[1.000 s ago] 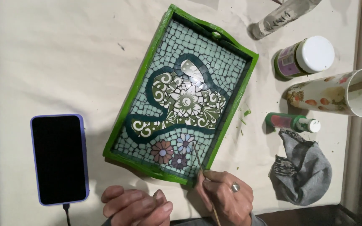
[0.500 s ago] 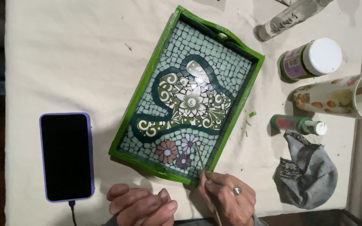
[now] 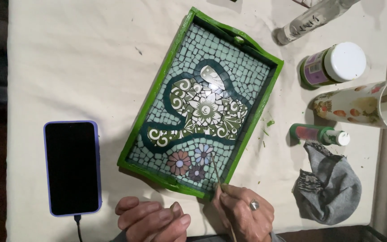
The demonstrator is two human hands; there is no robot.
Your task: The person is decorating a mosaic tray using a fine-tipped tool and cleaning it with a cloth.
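Leftmost, phone (image 3: 71,168): flat on the cloth, cable plugged in.
Left hand (image 3: 154,219): loosely curled, empty, resting just below the tray.
Tray (image 3: 157,99): green rim, mosaic inside.
Right hand (image 3: 245,214): pinching a stick (image 3: 215,168), tip by the mosaic flowers.
Right side: jar (image 3: 334,65), cup (image 3: 366,105) on its side, small bottle (image 3: 319,134), grey rag (image 3: 330,186).

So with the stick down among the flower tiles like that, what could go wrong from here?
The right hand pinches a thin stick whose tip sits by the mosaic flowers in the green tray; a slip could scratch or lift a small tile. The left hand rests on the cloth, not on the tray, so a push might slide it. The paper cup lying on its side and the small bottle sit close to the right; a wide elbow move might knock them.
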